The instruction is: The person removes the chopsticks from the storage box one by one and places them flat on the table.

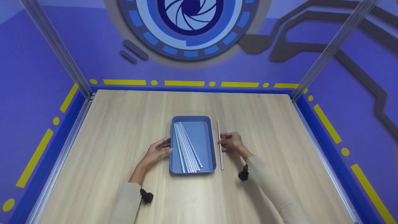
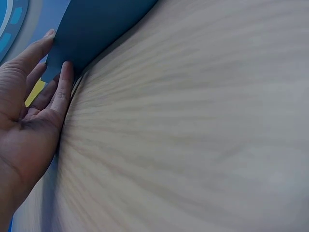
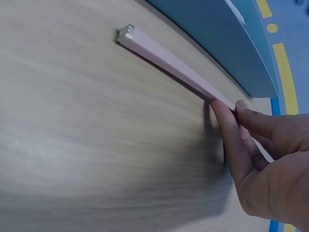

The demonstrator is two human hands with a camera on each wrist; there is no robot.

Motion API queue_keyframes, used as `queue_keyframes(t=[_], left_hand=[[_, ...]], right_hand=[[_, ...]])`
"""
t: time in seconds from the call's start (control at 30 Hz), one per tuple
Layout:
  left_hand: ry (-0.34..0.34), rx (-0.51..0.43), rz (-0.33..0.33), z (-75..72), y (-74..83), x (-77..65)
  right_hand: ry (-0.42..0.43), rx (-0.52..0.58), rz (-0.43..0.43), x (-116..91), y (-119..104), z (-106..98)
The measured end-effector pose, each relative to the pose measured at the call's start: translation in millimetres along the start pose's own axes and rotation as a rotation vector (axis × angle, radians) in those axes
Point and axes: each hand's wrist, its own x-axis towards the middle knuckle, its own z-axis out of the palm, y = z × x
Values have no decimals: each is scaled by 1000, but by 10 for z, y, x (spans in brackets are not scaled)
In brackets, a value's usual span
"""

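A blue rectangular tray point(image 1: 202, 137) stands on the table, with several thin pastel chopsticks point(image 1: 186, 149) lying in its left half, some with silvery near ends. My left hand point(image 1: 155, 152) rests against the tray's left side with its fingers fairly straight. The left wrist view shows those fingertips at the tray's outer wall point(image 2: 96, 34). To the right of the tray, my right hand point(image 1: 231, 141) pinches a pink chopstick point(image 1: 221, 155) between thumb and fingers. Its square, silvery end point(image 3: 126, 35) points toward me, close over the tabletop. The chopstick lies roughly parallel to the tray's right side, apart from it.
The pale wood tabletop point(image 1: 133, 118) extends around the tray. Blue panels point(image 1: 186, 71) with yellow markings stand at the back and both sides. Metal posts point(image 1: 62, 49) rise at the back corners. Small black devices point(image 1: 146, 196) sit at both wrists.
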Motion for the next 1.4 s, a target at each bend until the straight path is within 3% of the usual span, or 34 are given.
queue_keyframes(t=[0.6,0.93,1.17,1.4], left_hand=[[-20,-33,1,28,-32,-3],[-20,-41,-8,26,-32,21],[-9,-45,-14,33,-20,45],[-1,-31,8,3,-26,34]], right_hand=[[39,-3,-103,-111,109,2],[-63,-25,-109,-123,88,-146],[-48,-240,-231,-133,-206,-195],[-138,-216,-333,-65,-626,-37]])
